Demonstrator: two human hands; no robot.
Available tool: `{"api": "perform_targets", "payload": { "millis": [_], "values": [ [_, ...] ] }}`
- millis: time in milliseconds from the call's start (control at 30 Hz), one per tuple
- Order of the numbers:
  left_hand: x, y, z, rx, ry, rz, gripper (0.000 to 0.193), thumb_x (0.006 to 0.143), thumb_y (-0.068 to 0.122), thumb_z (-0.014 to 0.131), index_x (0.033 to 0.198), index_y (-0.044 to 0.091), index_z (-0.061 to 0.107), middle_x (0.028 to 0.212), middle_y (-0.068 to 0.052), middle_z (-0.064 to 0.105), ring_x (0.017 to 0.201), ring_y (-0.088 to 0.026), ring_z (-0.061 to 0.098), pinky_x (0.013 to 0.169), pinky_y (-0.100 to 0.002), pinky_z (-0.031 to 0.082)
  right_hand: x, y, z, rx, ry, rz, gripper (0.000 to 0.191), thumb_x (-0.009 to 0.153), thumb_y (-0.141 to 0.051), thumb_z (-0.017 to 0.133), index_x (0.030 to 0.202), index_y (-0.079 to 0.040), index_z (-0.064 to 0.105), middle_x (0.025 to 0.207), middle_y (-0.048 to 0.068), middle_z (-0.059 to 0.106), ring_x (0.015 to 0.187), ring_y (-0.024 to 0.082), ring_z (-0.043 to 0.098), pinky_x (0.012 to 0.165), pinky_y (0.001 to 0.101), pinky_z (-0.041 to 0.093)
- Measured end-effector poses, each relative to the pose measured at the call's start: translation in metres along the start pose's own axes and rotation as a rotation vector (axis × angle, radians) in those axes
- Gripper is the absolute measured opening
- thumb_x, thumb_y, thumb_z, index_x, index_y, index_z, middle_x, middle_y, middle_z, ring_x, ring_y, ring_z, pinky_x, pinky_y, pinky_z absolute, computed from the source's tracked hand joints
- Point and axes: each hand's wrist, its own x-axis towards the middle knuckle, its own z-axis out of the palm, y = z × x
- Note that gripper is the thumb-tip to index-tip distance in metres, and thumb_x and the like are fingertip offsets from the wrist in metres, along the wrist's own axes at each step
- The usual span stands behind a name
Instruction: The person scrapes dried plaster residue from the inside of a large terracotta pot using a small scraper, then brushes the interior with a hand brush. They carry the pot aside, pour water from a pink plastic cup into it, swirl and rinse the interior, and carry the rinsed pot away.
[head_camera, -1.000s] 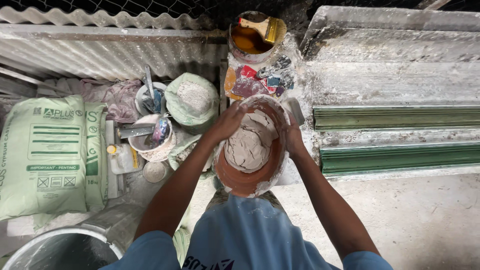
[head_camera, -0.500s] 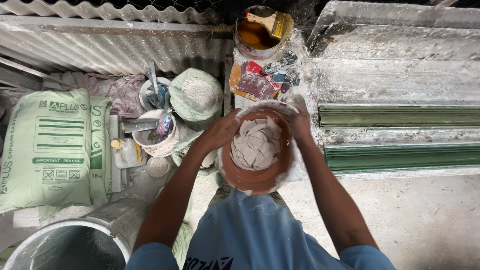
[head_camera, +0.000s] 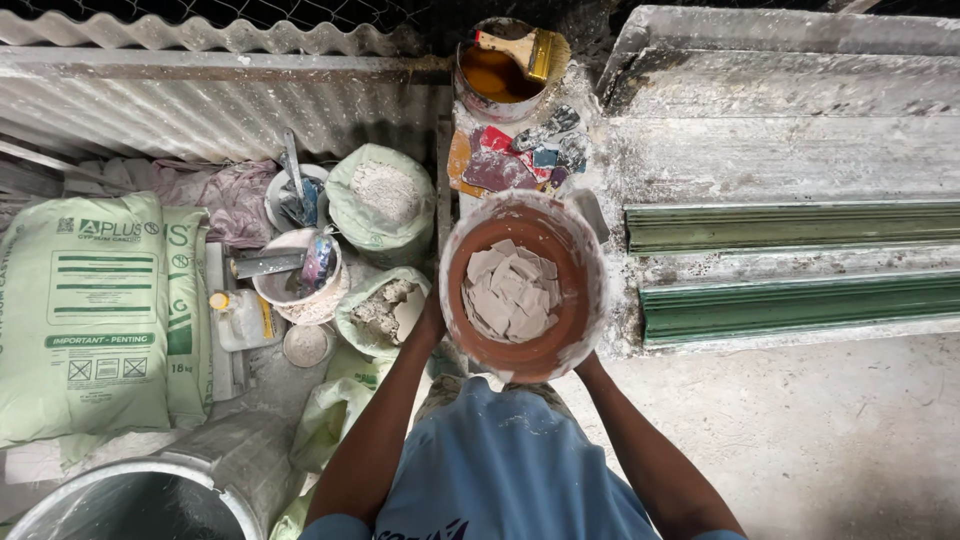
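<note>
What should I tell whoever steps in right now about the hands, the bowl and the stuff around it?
Left hand: grips the left rim of the round orange plaster-crusted bowl.
Right hand: under the bowl's near right rim, mostly hidden.
Bowl: held up in front of the body, holding flat pale broken pieces, dry, nothing liquid visible.
Nearby: open sack of white powder and small white tub with tools to the left; tin of amber liquid with a brush beyond; green moulded strips to the right.
Done: pieces are in the bowl.
Left: bowl not set down; no mixing visible.
</note>
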Motion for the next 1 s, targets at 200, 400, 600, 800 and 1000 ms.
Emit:
{"api": "perform_targets", "payload": {
  "millis": [200, 400, 600, 800, 1000],
  "values": [
    [-0.015, 0.028, 0.014, 0.923, -0.020, 0.472, 0.035, 0.111, 0.025, 0.050, 0.136, 0.004, 0.061, 0.123, -0.016, 0.071, 0.103, -0.025, 0.065, 0.095, -0.035, 0.052, -0.007, -0.021, -0.001, -0.019, -0.057, -0.101, 0.054, 0.101, -0.041, 0.051, 0.144, -0.011, 0.041, 0.146, 0.017, 0.050, 0.133, 0.031, 0.051, 0.113, 0.0465, 0.041],
    [-0.042, 0.031, 0.023, 0.527, -0.283, 0.680, 0.042, 0.107, 0.024, 0.054, 0.143, 0.002, 0.051, 0.134, -0.017, 0.062, 0.117, -0.027, 0.059, 0.102, -0.039, 0.048, -0.024, -0.034, 0.009, -0.043, -0.123, -0.184, 0.059, 0.101, -0.044, 0.050, 0.147, -0.011, 0.034, 0.149, 0.017, 0.045, 0.136, 0.031, 0.047, 0.115, 0.0465, 0.039],
    [-0.039, 0.000, 0.008, 0.289, -0.451, 0.518, 0.047, 0.105, 0.026, 0.053, 0.146, 0.003, 0.047, 0.138, -0.016, 0.058, 0.122, -0.026, 0.057, 0.105, -0.041, 0.047, -0.024, -0.040, 0.024, -0.038, -0.134, -0.246, 0.063, 0.102, -0.047, 0.049, 0.150, -0.011, 0.028, 0.153, 0.016, 0.040, 0.140, 0.030, 0.042, 0.117, 0.0465, 0.036],
    [-0.011, -0.004, 0.016, -0.094, -0.234, 0.424, 0.052, 0.104, 0.028, 0.053, 0.150, 0.004, 0.043, 0.142, -0.015, 0.054, 0.126, -0.026, 0.055, 0.108, -0.044, 0.046, 0.026, -0.039, 0.074, -0.110, -0.034, -0.202, 0.068, 0.103, -0.050, 0.047, 0.152, -0.012, 0.022, 0.157, 0.015, 0.035, 0.144, 0.030, 0.038, 0.119, 0.0465, 0.034],
    [-0.033, -0.016, 0.033, -0.776, -0.027, 0.147, 0.062, 0.102, 0.048, 0.037, 0.152, 0.010, 0.038, 0.148, -0.010, 0.050, 0.133, -0.028, 0.051, 0.112, -0.045, 0.042, 0.021, -0.044, 0.064, -0.180, -0.023, -0.193, 0.073, 0.103, -0.053, 0.046, 0.155, -0.012, 0.016, 0.161, 0.014, 0.029, 0.147, 0.029, 0.034, 0.121, 0.0465, 0.032]
  ]
}}
